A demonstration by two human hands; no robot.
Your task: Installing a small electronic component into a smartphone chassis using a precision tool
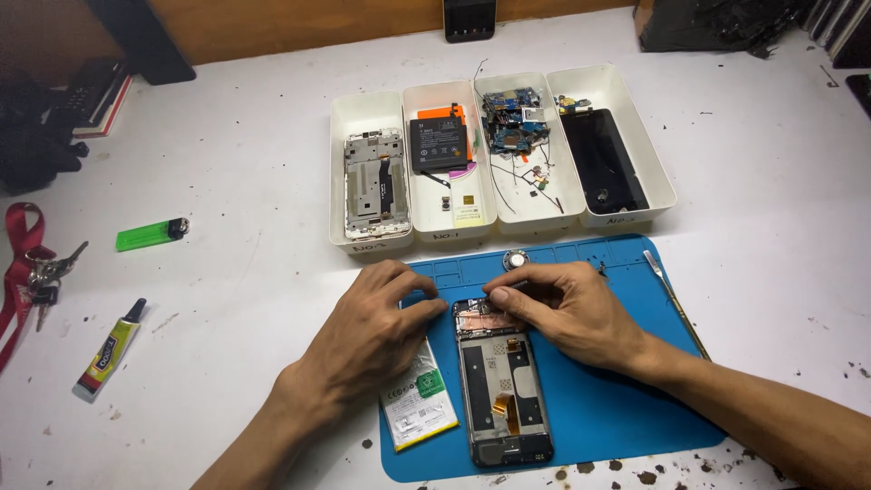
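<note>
An opened phone (pixel 502 386) lies face down on a blue work mat (pixel 617 408), its inner frame and orange flex cables exposed. My left hand (pixel 376 331) rests at the phone's top left corner, fingers bent onto the mat. My right hand (pixel 562 308) presses its fingertips on the phone's top edge, pinching something too small to make out. A white battery (pixel 415 404) with a green label lies on the mat, left of the phone and partly under my left wrist.
Four white trays (pixel 367 118) behind the mat hold a phone frame, a black battery, circuit boards and a screen. A round speaker (pixel 515 260) and a metal pry tool (pixel 676 304) sit on the mat. A green lighter (pixel 150 234), glue tube (pixel 109 352) and keys (pixel 41 272) lie to the left.
</note>
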